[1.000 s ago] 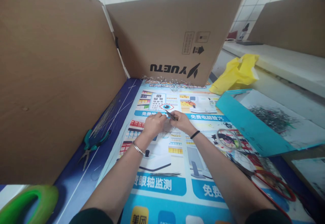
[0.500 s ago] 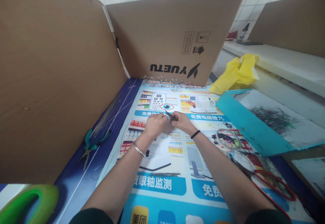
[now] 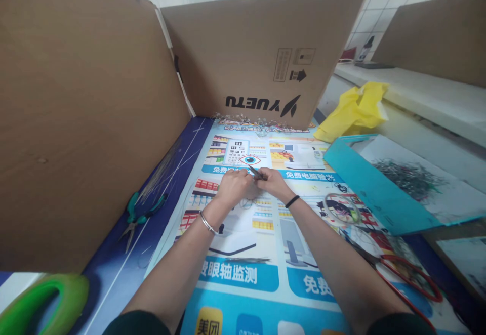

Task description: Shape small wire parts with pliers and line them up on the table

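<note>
Since a second ago, the left hand has shifted slightly rightward, closer to the right hand; the rest looks nearly unchanged. A small dark pointed tool sits at the centre of the frame, pinched between the right hand's fingers, its tip toward the upper left. The left hand's fingers are curled beside it; I cannot tell what they hold. Thin looped wire lies just below the hands on a printed sheet, and a bundle of straight wires lies lower down.

At the left, teal-handled pliers lie open near thin strands; a green roll fills the lower left corner. Red-handled scissors lie at the lower right. Farther up, a turquoise tray bears tangled wire pieces, beside yellow plastic. Cardboard stands across the top.
</note>
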`<state>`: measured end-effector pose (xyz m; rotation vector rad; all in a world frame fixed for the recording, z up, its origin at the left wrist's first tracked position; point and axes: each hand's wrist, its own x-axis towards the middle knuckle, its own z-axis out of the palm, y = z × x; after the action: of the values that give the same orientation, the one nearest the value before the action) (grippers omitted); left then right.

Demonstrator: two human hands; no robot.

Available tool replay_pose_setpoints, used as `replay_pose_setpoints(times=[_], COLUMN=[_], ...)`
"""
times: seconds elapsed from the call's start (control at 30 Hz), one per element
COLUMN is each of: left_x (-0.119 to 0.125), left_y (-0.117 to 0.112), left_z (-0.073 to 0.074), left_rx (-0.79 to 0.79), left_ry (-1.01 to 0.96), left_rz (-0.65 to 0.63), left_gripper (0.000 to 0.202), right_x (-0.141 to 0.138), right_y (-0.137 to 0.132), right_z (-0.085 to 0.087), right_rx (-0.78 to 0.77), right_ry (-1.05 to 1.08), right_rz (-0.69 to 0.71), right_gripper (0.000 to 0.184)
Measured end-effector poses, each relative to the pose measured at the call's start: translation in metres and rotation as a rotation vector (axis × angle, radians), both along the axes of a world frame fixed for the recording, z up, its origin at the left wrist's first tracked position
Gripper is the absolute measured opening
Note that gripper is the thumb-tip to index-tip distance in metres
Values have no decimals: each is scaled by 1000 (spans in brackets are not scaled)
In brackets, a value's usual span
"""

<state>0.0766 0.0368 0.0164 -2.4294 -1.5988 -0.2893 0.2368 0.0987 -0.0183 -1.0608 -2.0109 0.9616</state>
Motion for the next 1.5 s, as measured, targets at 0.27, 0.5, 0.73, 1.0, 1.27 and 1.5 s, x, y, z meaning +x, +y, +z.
replay_pose_setpoints(times=[0.27,0.5,0.73,1.0,1.27,1.5], left_x=[-4,-7,-12,-18,-21,-20], left_y=[11,17,19,20,23,23], left_z=[-17,-23,-23,-25,-29,-30], left_rx=[-146,-359,-270,-168,-121,-136], left_ry=[-760,-1391,-1454,-1349,-1281,-1281], left_rz=[96,147,153,177,160,180], left_gripper=[20,17,18,19,18,18], right_x=[-1,2,6,17,15,11], right_y=[0,1,2,6,-2,-9], right_z=[4,6,18,15,14,23], right_rx=[-79,-130,-141,233,687,704], right_ry=[73,165,310,-297,-701,-827], right_rz=[38,5,-142,-128,-168,-132], right_gripper=[10,24,42,33,25,24])
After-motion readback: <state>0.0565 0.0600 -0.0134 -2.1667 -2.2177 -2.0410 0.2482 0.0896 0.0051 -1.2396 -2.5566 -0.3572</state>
